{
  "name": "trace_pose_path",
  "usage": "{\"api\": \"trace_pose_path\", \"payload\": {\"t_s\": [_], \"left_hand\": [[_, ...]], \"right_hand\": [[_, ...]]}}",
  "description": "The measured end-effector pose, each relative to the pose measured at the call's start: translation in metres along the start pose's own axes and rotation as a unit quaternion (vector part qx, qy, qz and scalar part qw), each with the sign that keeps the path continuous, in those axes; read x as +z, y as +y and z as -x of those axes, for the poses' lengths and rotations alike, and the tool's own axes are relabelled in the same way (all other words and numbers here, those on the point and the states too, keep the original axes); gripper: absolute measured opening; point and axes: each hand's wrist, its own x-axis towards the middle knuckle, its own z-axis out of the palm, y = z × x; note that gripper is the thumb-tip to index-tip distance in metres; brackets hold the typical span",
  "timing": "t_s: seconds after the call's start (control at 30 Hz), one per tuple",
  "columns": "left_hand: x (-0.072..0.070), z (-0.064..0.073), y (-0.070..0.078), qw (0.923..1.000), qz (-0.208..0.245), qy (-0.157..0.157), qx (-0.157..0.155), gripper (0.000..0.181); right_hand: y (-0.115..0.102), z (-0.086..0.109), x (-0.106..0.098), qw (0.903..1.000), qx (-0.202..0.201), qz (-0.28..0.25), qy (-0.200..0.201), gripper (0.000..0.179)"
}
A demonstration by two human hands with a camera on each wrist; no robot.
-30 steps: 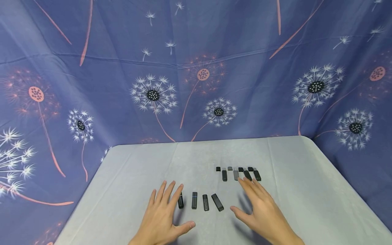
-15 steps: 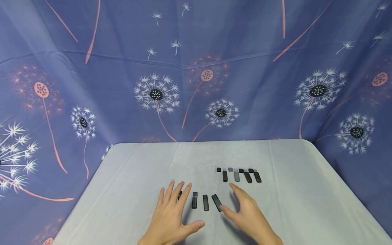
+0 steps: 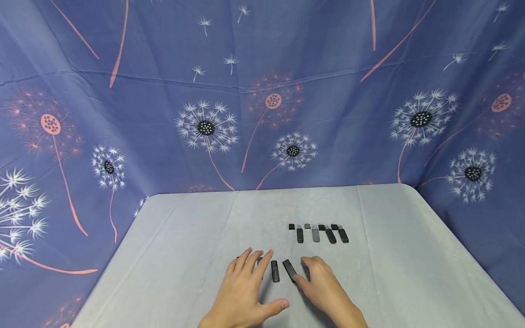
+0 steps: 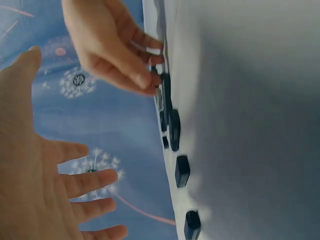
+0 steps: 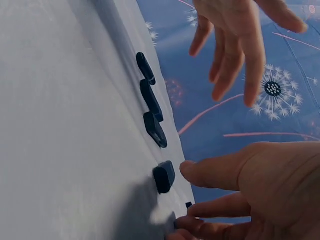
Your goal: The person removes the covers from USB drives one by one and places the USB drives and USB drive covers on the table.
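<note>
Several dark USB sticks lie in a front row on the table. The rightmost, a tilted black USB stick (image 3: 289, 269), is beside my right hand (image 3: 326, 289), whose thumb and bent fingers are on either side of it. The right wrist view shows a gap between the thumb and that stick (image 5: 164, 177). A shorter dark USB stick (image 3: 275, 272) lies between my hands. My left hand (image 3: 242, 289) hovers with spread fingers over the left end of the row, largely hiding two sticks; the left wrist view shows these as dark blocks (image 4: 182, 171) below the hand.
Behind the front row, several uncapped USB sticks (image 3: 316, 234) stand out, one grey and the others black, with small caps (image 3: 291, 226) beside their plugs. The table (image 3: 197, 228) has a pale cloth. A blue dandelion-print curtain (image 3: 348, 114) hangs behind and at the sides.
My right hand has come left and down from near the rear row to the tilted stick, its fingers bending. My left hand has drifted right, covering more of the front row. The sticks stay put.
</note>
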Motion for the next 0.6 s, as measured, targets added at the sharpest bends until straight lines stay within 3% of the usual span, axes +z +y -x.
{"api": "trace_pose_path", "payload": {"t_s": [0.17, 0.43, 0.6], "left_hand": [[0.006, -0.001, 0.007, 0.9989, 0.02, -0.042, 0.007, 0.092], [0.01, -0.002, 0.013, 0.9991, 0.003, -0.019, 0.038, 0.093], [0.011, -0.004, 0.014, 0.9986, 0.019, -0.029, 0.039, 0.089]], "right_hand": [[-0.004, -0.004, 0.007, 0.9999, -0.003, 0.009, -0.004, 0.034], [-0.008, -0.006, 0.016, 0.9997, -0.015, 0.004, 0.019, 0.017], [-0.009, -0.007, 0.016, 0.9997, -0.013, -0.021, 0.007, 0.013]]}}
